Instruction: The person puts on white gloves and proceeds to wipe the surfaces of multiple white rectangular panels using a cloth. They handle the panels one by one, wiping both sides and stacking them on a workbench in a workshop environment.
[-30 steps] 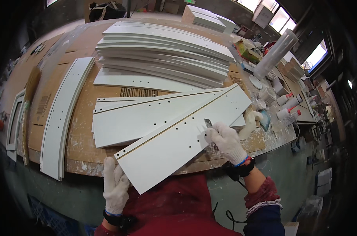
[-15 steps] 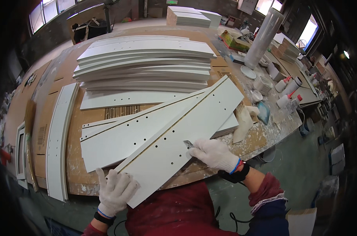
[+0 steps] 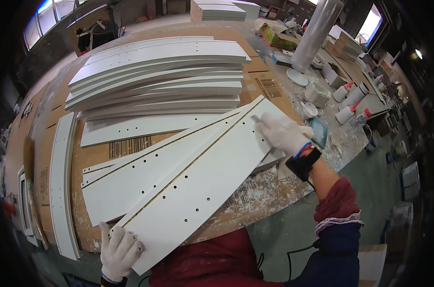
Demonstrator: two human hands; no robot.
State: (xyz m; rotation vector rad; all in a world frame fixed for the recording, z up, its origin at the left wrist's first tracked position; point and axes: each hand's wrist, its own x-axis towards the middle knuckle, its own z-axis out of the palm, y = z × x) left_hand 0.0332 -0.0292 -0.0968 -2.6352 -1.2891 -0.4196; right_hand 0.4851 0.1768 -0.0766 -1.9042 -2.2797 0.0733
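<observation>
A long white board (image 3: 198, 172) with drilled holes and a narrow groove lies slantwise before me, over other grooved boards (image 3: 131, 167). At its near left end, my left hand (image 3: 119, 251), in a white knit glove, grips the corner and edge. Over the far right end is my gloved right hand (image 3: 277, 131), fingers closed around a small flat scraper blade. Just the blade's tip (image 3: 256, 117) shows beside the fingers, close to the board's face; whether it touches cannot be made out.
A tall stack of white boards (image 3: 155, 71) stands behind, on cardboard. More narrow boards (image 3: 61, 182) lie at the left. On the right are glue bottles (image 3: 345, 114), a small white cup (image 3: 310, 110), a blue sponge-like block (image 3: 318, 132) and an upright clear roll (image 3: 317, 36).
My right hand has moved with the scraper blade from the board's near edge up to its far right end. My left hand still holds the near end; the whole view has shifted slightly.
</observation>
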